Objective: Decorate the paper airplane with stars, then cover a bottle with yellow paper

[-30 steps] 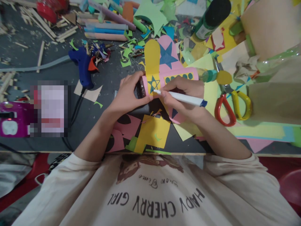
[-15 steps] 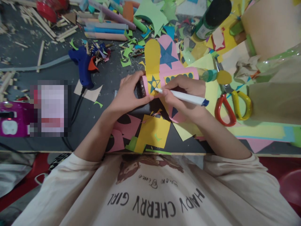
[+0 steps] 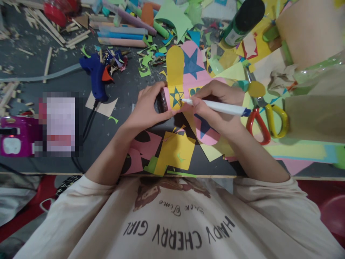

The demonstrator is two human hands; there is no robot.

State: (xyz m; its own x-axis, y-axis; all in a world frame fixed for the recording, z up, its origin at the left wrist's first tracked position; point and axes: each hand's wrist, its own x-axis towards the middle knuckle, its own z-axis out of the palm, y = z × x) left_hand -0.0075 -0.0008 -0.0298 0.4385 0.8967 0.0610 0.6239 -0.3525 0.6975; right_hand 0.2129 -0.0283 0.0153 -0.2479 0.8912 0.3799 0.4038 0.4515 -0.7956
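Observation:
A pink and yellow paper craft point(image 3: 175, 68) with dark blue stars lies in front of me, a shiny dark brown edge showing at its left end. Around that end my left hand point(image 3: 148, 104) is closed, thumb at the near edge and fingers at the far one. My right hand point(image 3: 219, 102) pinches a white marker point(image 3: 225, 107) with a dark blue end. The marker's tip touches or hovers just over the right side of a blue star point(image 3: 176, 98) on the yellow patch, its left part filled in. Part of the craft is hidden under my right hand.
Scissors point(image 3: 260, 122) with red and yellow handles lie to the right, below a dark green bottle point(image 3: 244, 21). A blue glue gun point(image 3: 97, 77) with its cord lies at left. Paper scraps point(image 3: 176, 149), markers point(image 3: 124, 36) and wooden sticks point(image 3: 48, 27) are spread about.
My right hand and the marker have shifted right, the tip going from the star's lower middle to its right side. My left hand and the craft stay nearly still.

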